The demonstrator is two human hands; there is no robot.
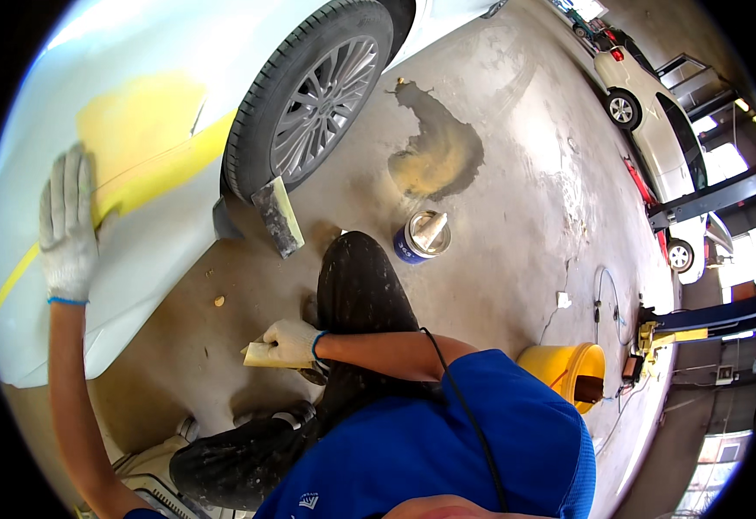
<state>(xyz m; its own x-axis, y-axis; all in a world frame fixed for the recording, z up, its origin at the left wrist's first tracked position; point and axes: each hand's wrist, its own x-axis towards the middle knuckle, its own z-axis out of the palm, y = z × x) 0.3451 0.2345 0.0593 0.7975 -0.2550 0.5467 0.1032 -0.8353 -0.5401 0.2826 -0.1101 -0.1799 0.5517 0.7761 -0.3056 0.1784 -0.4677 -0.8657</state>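
- Panel of a white car (157, 229) fills the upper left, bearing a broad yellow patch (140, 112) with a thin dark line across it; a narrower yellow band runs down and leftward past the glove.
- Left hand (68, 229), in a whitish knitted glove with a blue cuff edge, lies against the panel beside the patch's left end — fingers straight and close together, palm toward the bodywork, nothing gripped.
- Right hand (289, 342), gloved likewise, is closed around a flat pale-yellow piece (272, 356), fingers curled over its upper side; the piece is out in front of the bent knee, well apart from the car. How tightly it is squeezed, I cannot tell.
- Car wheel (326, 105), grey and many-spoked with a black tyre, stands to the right of the patch.
- Board (279, 218), oblong, greenish-yellow along one side and smeared dark grey on the other, is tilted just below the tyre; whether they touch is unclear.
- Blue can (411, 246) stands on the concrete floor (503, 277), right of the board, a pale object (431, 230) in its mouth.
- Dark stain (460, 147) with a tan middle spreads beyond the can.
- Yellow bucket (546, 368) sits near the person's right shoulder — dark contents show inside.
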